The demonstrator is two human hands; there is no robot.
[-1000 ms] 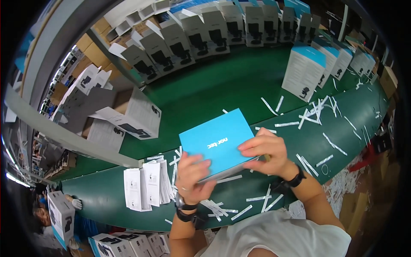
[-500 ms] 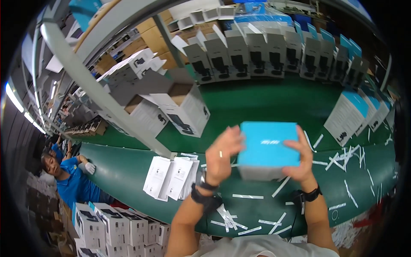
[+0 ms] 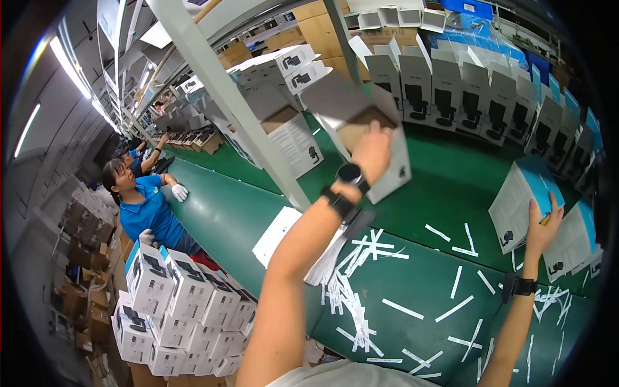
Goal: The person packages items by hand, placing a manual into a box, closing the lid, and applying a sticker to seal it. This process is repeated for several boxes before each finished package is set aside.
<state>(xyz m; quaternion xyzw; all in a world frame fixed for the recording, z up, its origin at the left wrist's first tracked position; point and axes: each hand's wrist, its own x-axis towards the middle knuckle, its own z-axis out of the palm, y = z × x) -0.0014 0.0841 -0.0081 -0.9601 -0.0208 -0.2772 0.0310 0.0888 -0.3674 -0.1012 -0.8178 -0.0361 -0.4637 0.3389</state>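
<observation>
My left hand [image 3: 373,147] reaches over the rim of a grey and white open-topped box [image 3: 391,169], its fingers closed at the brown inner cardboard. Motion blurs this box a little, and its raised flaps lean back. At the right, my right hand [image 3: 543,224] lies against a white box with a blue top [image 3: 520,205]. Its fingers hold the box's near side and blue edge. Something small and yellow shows between these fingers, too small to name. A second blue-topped box [image 3: 569,240] stands just beside that hand. Below my left forearm lies a stack of white printed papers [image 3: 276,237], partly covered.
White paper strips [image 3: 354,303] lie scattered over the green table [image 3: 222,193]. Tall open boxes [image 3: 445,90] line the back. A grey post [image 3: 242,116] rises at the left. Stacked white boxes [image 3: 171,329] stand lower left, near a co-worker in a blue shirt [image 3: 145,200].
The blue-topped box between both hands has gone to the right row, where my right hand stays on it. My left hand has moved to an open box. The view has swung left.
</observation>
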